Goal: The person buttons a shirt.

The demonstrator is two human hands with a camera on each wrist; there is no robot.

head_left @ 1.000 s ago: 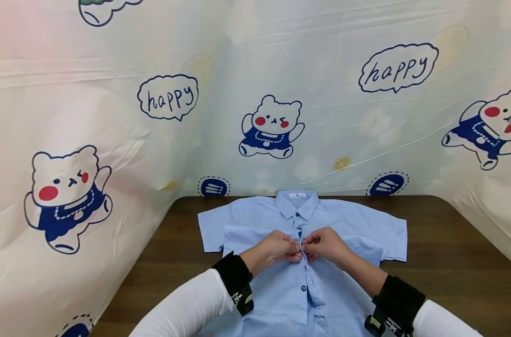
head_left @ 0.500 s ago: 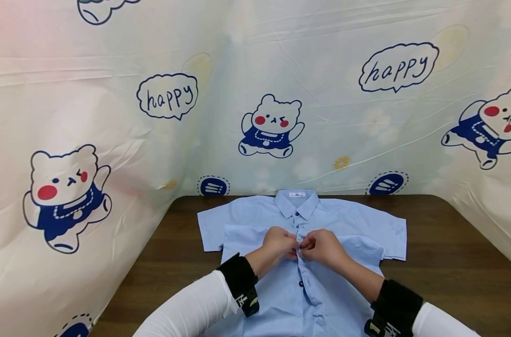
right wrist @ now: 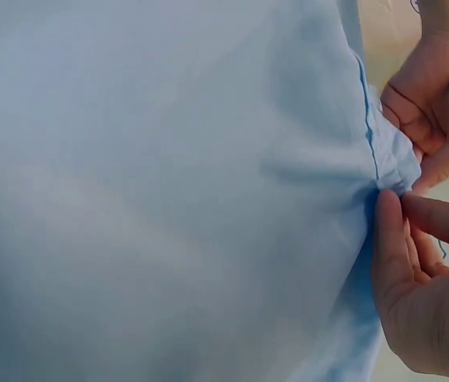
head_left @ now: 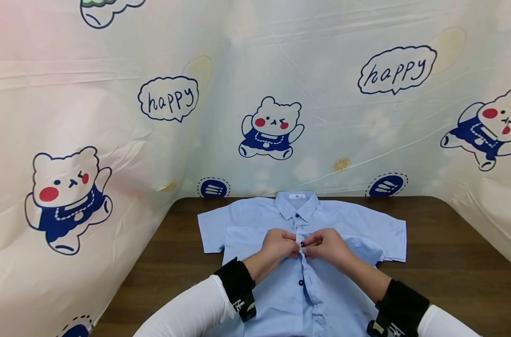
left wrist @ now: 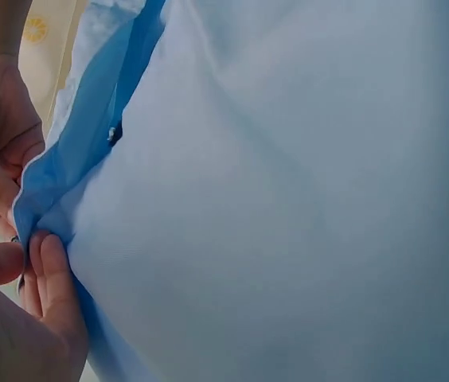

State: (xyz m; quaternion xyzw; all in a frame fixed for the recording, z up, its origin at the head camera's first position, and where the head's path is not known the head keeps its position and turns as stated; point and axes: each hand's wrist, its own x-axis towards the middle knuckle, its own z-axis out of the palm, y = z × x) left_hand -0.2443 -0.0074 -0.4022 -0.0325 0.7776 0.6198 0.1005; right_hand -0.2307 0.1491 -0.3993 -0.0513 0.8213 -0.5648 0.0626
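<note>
A light blue short-sleeved shirt (head_left: 276,281) lies front up, collar at the far side. My left hand (head_left: 279,244) pinches the front placket from the left, at chest height. Opposite it, my right hand (head_left: 327,244) pinches the other side of the same opening, fingertips almost meeting the left ones. A dark button (head_left: 303,244) shows at the right fingertips; whether it is through a buttonhole I cannot tell. In the left wrist view the placket edge (left wrist: 65,151) is lifted between both hands. Another dark button (head_left: 300,282) sits lower down; the collar button (head_left: 297,216) is above.
The shirt is spread on a dark brown wooden table (head_left: 171,262). A pale printed curtain (head_left: 322,121) with cartoon bears hangs behind and at both sides. Black wrist straps with cameras (head_left: 238,285) are on both forearms.
Both hands have stayed at the same stretch of placket with small finger shifts. The dark button now shows plainly at the right fingertips; a second ago it was hidden.
</note>
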